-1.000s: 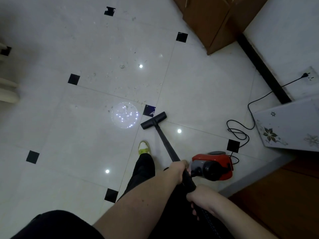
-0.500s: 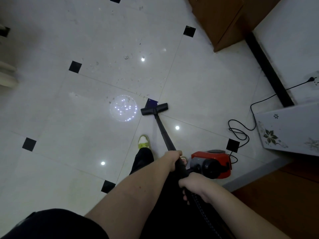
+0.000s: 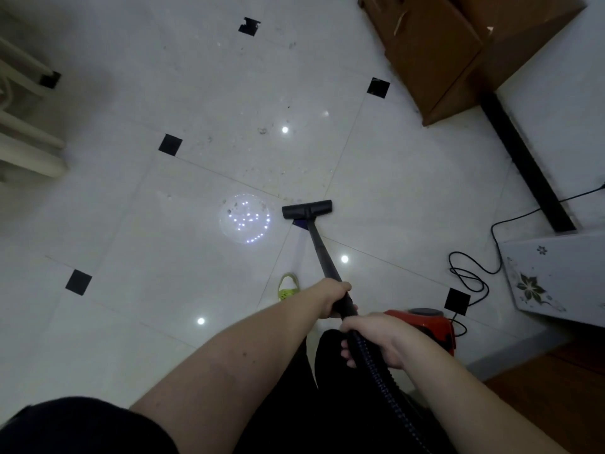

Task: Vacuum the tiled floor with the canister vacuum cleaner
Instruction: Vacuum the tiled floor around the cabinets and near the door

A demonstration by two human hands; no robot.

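On the floor point(image 3: 137, 244), near its middle, the nozzle point(image 3: 307, 209) sits flat where four tiles meet, partly covering a dark corner inset. Wand point(image 3: 322, 253) runs back from it to the left hand point(image 3: 332, 301), which is wrapped round the wand's upper end; the right hand point(image 3: 381, 340) is curled round the ribbed hose point(image 3: 376, 365) just behind it, the two hands nearly touching. Canister point(image 3: 425, 326) stands by the floor's right edge, behind the right hand, with its cord point(image 3: 471, 276) looped on the tiles beside a floral-printed panel point(image 3: 556, 276). Progress, judged: early to middle. Grit and specks point(image 3: 262, 131) lie thick on the tile beyond the nozzle, toward the brown cabinet point(image 3: 435, 57) at the far right corner; a few flecks show inside the round lamp reflection point(image 3: 245, 217) just left of the nozzle. Tiles nearer the person look cleaner, though dim light limits that call. Left to do: the dirty far tile, the strip along the cabinet, the left side by the pale furniture point(image 3: 26, 142). Against a second ago: the nozzle has pushed forward over the inset and squared up from a slant; the right hand has closed up on the left; grips unchanged; canister not visibly moved.
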